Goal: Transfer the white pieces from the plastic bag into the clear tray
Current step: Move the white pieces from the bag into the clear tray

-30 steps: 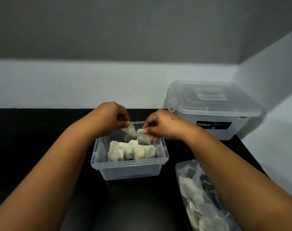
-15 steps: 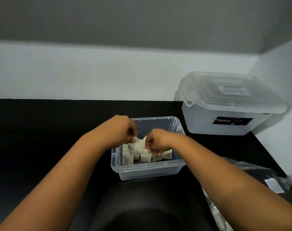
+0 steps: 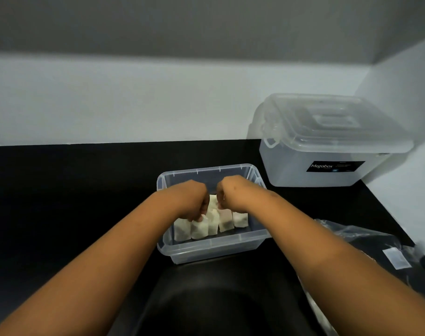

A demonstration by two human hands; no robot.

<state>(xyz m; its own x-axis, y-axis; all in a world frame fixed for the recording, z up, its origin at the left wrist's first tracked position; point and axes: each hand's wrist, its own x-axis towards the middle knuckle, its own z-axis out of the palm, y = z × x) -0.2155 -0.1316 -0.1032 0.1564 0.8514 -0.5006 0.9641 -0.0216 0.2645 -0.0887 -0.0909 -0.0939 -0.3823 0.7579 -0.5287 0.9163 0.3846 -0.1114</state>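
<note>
Black table [image 3: 73,195], matte surface, set against a pale wall. Three items rest directly on it: a clear tray [image 3: 214,251] near the middle; a lidded translucent storage box [image 3: 327,151] with a dark label, in the far right corner; a crumpled plastic bag [image 3: 366,241] at the right edge.

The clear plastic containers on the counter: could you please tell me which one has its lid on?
The larger box by the right wall, with the black label, has a lid; the smaller tray holding white pieces is open.
</note>
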